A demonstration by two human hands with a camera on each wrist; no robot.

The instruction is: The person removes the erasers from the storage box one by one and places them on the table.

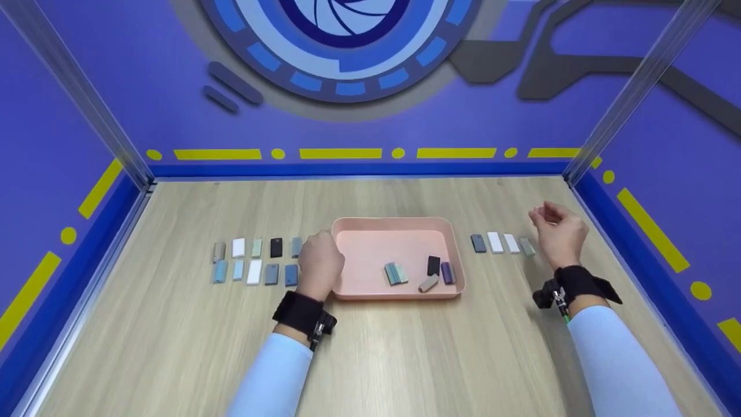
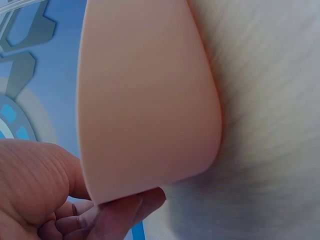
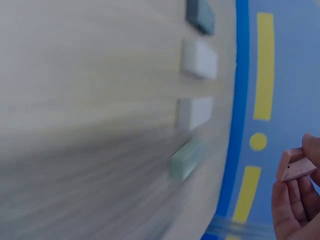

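My left hand grips the left wall of a pink tray; in the left wrist view its fingers curl round the edge of the tray. Held up at the right, my right hand pinches a small pink block between thumb and fingers, seen in the right wrist view. Below and left of that hand lies a pale green block, the last of a short row. Inside the tray are a teal and green pair, a black block, a purple block and a beige block.
Two rows of small blocks lie left of the tray, among them a white one and a black one. To its right are a dark grey block and two white blocks. Blue-purple walls edge the wooden table.
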